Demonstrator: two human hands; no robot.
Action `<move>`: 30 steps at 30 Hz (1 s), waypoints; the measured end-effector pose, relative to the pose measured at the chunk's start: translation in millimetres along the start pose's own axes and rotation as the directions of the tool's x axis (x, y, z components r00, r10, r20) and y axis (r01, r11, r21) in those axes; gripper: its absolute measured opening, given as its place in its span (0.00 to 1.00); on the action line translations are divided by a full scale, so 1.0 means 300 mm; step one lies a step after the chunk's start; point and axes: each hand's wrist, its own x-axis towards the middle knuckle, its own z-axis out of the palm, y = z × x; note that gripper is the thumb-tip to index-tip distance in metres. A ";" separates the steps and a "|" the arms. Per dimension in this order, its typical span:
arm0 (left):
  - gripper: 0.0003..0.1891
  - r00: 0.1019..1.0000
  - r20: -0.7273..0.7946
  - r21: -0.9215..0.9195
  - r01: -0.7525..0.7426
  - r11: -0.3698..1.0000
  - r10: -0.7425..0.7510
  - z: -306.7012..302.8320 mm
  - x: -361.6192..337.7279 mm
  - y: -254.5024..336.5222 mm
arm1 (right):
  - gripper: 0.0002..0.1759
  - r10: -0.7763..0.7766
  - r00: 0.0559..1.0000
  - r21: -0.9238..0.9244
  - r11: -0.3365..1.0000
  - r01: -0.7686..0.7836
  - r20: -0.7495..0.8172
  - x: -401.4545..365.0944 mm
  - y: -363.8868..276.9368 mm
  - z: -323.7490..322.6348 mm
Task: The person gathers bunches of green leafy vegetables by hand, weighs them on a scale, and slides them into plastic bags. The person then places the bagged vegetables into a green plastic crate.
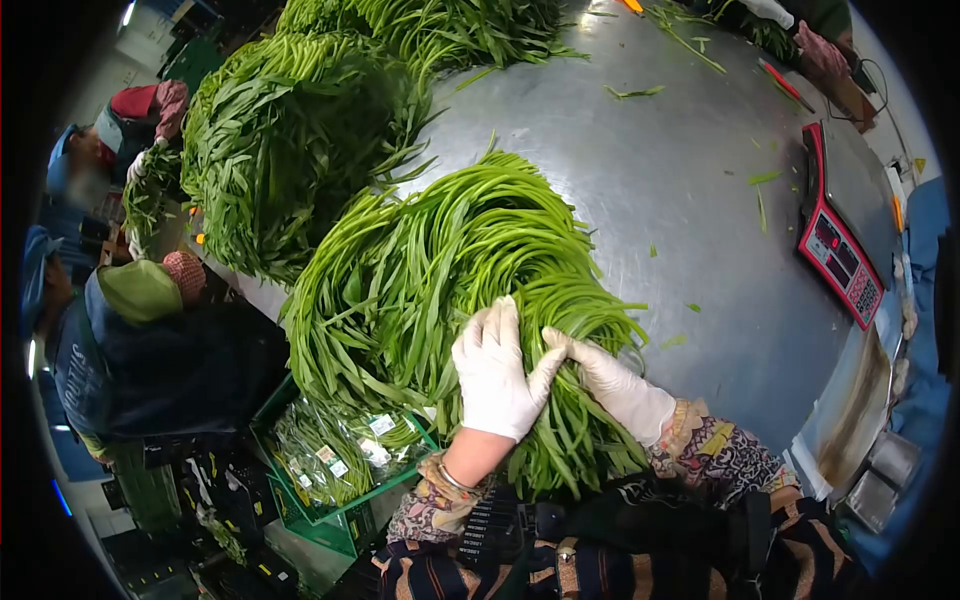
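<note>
A large heap of water spinach (430,250), long green stems with narrow leaves, lies on the metal table before me. My left hand (500,375), in a white glove, rests flat on the heap with its thumb out to the side. Close by on the right, my right hand (620,390), also white-gloved, curls around a bunch of the stems; part of its fingers is hidden by the greens. Leaves of that bunch hang down between my wrists, toward the table's near edge.
More greens (270,150) are piled at the back left. A red digital scale (840,255) stands on the metal table (720,240) at right, beyond it a red-handled tool (785,83). Bagged greens fill a green crate (330,510) at lower left. Co-workers stand left and far right.
</note>
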 end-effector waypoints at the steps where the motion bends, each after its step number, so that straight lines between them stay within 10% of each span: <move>1: 0.36 1.000 0.021 0.005 0.008 1.000 -0.008 -0.015 0.000 0.019 | 0.23 0.059 0.998 0.054 0.997 -0.060 0.017 -0.013 -0.007 -0.013; 21: 0.40 0.964 0.176 -0.425 -0.107 0.899 0.198 -0.053 -0.035 0.117 | 0.24 -0.079 0.997 0.103 0.992 0.077 0.018 -0.180 0.002 -0.028; 30: 0.41 0.963 0.150 -0.276 -0.176 0.945 0.223 -0.088 0.006 0.166 | 0.28 -0.277 0.958 0.106 0.953 0.284 -0.074 -0.123 0.036 -0.031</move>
